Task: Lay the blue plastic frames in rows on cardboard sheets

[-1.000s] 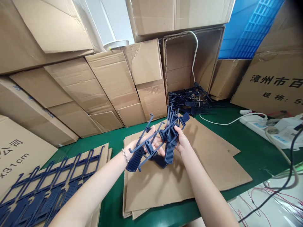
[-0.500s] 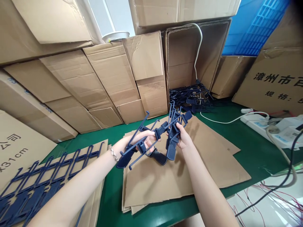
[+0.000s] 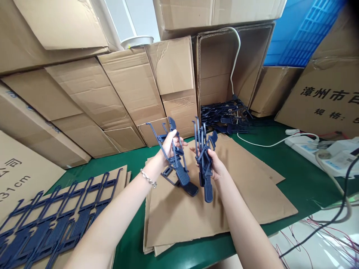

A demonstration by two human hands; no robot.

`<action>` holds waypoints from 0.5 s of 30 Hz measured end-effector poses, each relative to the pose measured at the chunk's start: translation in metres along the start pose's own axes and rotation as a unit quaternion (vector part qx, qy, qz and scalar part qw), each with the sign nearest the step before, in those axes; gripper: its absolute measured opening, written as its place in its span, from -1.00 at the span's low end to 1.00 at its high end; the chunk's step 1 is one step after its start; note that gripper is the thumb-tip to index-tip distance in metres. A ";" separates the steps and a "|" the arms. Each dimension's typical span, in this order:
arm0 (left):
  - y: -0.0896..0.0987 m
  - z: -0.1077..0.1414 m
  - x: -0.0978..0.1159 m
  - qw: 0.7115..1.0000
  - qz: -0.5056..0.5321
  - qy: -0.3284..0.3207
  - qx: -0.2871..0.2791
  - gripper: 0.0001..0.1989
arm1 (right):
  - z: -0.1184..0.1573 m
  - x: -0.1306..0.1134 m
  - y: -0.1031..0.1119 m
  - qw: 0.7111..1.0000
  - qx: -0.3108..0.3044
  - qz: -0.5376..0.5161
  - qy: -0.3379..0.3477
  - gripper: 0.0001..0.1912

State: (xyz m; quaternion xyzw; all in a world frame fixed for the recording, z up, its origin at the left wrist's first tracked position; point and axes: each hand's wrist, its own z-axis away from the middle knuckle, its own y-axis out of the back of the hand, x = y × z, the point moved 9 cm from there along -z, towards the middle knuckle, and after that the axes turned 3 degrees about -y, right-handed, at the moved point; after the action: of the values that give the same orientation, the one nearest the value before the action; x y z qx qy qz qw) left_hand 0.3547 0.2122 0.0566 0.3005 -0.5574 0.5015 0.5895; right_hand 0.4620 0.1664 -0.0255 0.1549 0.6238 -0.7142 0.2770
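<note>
Now apart, no longer interlocked

The left hand (image 3: 171,145) and the right hand (image 3: 215,166) have drawn away from each other. A moment ago their dark blue plastic frames crossed in one knot; now a clear gap of air separates two bunches. On the left, the fingers (image 3: 175,141) curl closed around a bunch of frames (image 3: 179,168), whose ribbed paddles hang down over a cardboard sheet (image 3: 179,228). Whether they touch it is hard to tell. On the right, the fingers (image 3: 212,155) close on a second bunch (image 3: 204,168), held upright with a ribbed paddle pointing down. Neither bunch looks caught on the other now.

A chain bracelet (image 3: 148,178) sits on the left wrist. Off to the left, more frames (image 3: 63,224) lie flat in overlapping rows on a cardboard stack (image 3: 120,183). Further frames (image 3: 227,117) heap at the mouth of an open carton (image 3: 215,63). The sheet rests on a green desk (image 3: 131,239).
</note>
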 end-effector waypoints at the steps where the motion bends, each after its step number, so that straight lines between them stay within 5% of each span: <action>1: -0.009 -0.003 -0.005 1.000 0.011 0.006 -0.014 -0.52 | -0.001 0.005 -0.003 1.000 -0.009 0.006 -0.012 -0.78; 6: -0.038 -0.014 -0.021 0.995 0.008 -0.021 -0.102 -0.52 | -0.002 0.017 -0.005 0.998 -0.017 0.035 -0.052 -0.83; 15: -0.059 0.008 -0.019 0.988 -0.101 -0.045 -0.108 -0.39 | 0.007 0.016 -0.005 0.992 -0.070 0.037 -0.094 -0.78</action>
State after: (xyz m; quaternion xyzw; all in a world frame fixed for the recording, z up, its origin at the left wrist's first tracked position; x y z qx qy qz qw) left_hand 0.4090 0.1819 0.0522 0.3122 -0.6013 0.3616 0.6405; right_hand 0.4470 0.1569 -0.0290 0.0901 0.6373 -0.6696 0.3706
